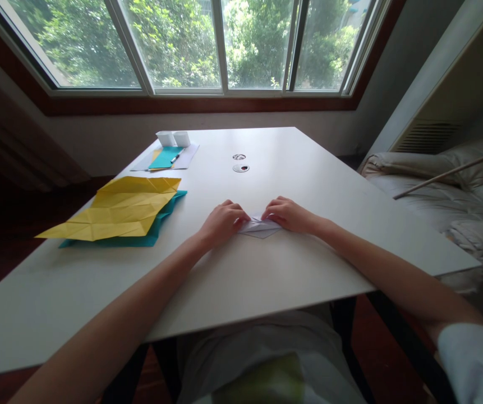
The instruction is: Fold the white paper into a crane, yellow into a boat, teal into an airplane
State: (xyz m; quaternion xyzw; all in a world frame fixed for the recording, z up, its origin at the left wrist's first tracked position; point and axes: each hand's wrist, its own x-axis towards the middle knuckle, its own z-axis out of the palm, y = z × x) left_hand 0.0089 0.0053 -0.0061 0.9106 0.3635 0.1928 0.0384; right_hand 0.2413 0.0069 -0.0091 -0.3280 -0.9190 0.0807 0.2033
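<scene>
A small piece of folded white paper (260, 225) lies on the table between my hands, with a pointed flap toward me. My left hand (225, 220) is closed at its left end, thumb and fingers pinching the edge. At the opposite end, my right hand (288, 214) grips the paper with fingers bent and tips together. Both wrists rest low over the tabletop. The finer creases are too small to make out.
On the white table (308, 185), a creased yellow sheet (127, 207) overlaps a teal sheet (157, 230) at left. Farther back are teal paper (165, 157), a pen (177, 156) and two white containers (181, 138). Two round stickers (241, 168) sit mid-table. A sofa (409, 179) stands right.
</scene>
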